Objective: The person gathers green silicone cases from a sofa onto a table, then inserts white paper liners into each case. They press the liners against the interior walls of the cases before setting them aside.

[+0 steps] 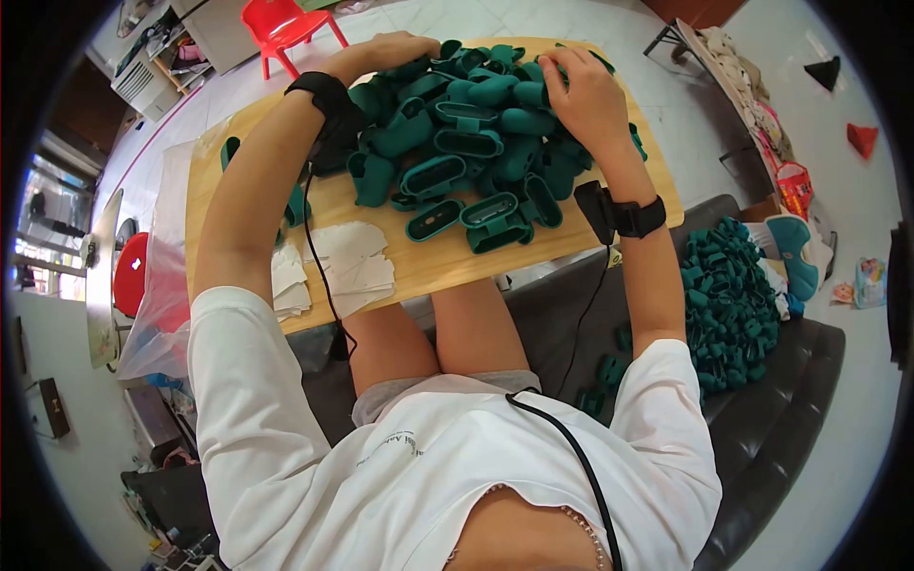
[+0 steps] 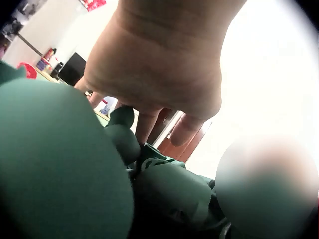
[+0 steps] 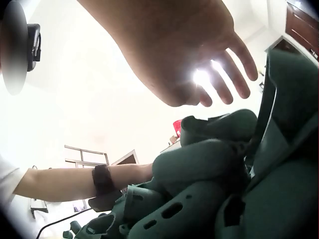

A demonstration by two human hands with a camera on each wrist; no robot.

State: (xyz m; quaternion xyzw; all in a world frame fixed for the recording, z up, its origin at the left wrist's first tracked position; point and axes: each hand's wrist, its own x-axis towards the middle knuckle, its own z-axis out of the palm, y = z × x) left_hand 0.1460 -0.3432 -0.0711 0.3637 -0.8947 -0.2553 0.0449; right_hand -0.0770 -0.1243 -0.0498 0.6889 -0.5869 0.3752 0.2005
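Observation:
Dark green rubbery cases [image 1: 466, 143] lie heaped on a wooden table. At the heap's far left edge is my left hand [image 1: 405, 48], its fingertips partly hidden in the head view. In the left wrist view the fingers of my left hand [image 2: 149, 84] hang spread and slightly bent among green cases [image 2: 172, 189], gripping none that I can see. My right hand [image 1: 586, 95] lies over the heap's far right side. In the right wrist view my right hand [image 3: 184, 59] hovers above the cases [image 3: 199, 164] with loosely extended, parted fingers. Nothing is visibly held in it.
White paper pieces [image 1: 352, 262] lie on the near left of the wooden table [image 1: 371, 290]. Another large pile of green cases [image 1: 728, 305] sits on the dark sofa [image 1: 809, 381] at the right. A red chair [image 1: 286, 29] stands beyond the table. Black cables run from both wrists.

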